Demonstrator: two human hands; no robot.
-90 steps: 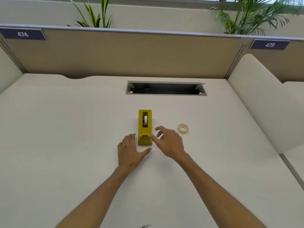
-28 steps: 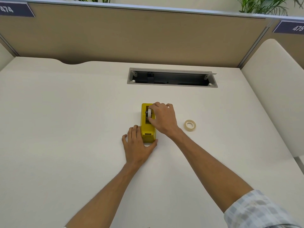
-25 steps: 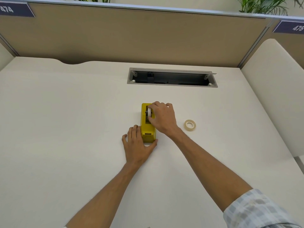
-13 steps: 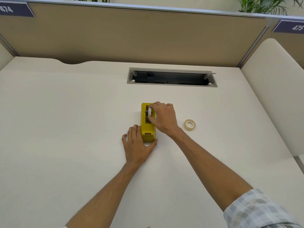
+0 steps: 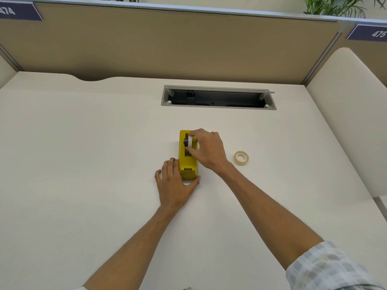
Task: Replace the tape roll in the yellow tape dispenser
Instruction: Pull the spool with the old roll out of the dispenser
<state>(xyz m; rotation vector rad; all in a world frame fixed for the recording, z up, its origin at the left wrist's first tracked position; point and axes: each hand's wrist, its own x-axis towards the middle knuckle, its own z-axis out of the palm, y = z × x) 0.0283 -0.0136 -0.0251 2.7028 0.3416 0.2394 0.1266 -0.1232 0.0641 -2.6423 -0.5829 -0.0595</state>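
The yellow tape dispenser [image 5: 187, 162] stands on the white desk [image 5: 83, 164], its cutter end toward me. My left hand [image 5: 174, 181] lies flat against its near left corner, thumb wrapped round the front. My right hand [image 5: 207, 149] reaches over from the right, and its thumb and forefinger pinch the thin white tape roll [image 5: 190, 141] sitting on a dark hub in the dispenser's slot. A second, cream-coloured tape roll [image 5: 241, 158] lies flat on the desk to the right, apart from both hands.
An open grey cable tray [image 5: 217, 98] is recessed in the desk behind the dispenser. A tan partition wall [image 5: 167, 42] closes the back, and a rounded cream divider [image 5: 351, 114] stands at the right.
Earlier, both hands hovered open near the dispenser's front. Since then my left hand has settled against it and my right hand has closed on the roll, which now looks slightly raised and tilted.
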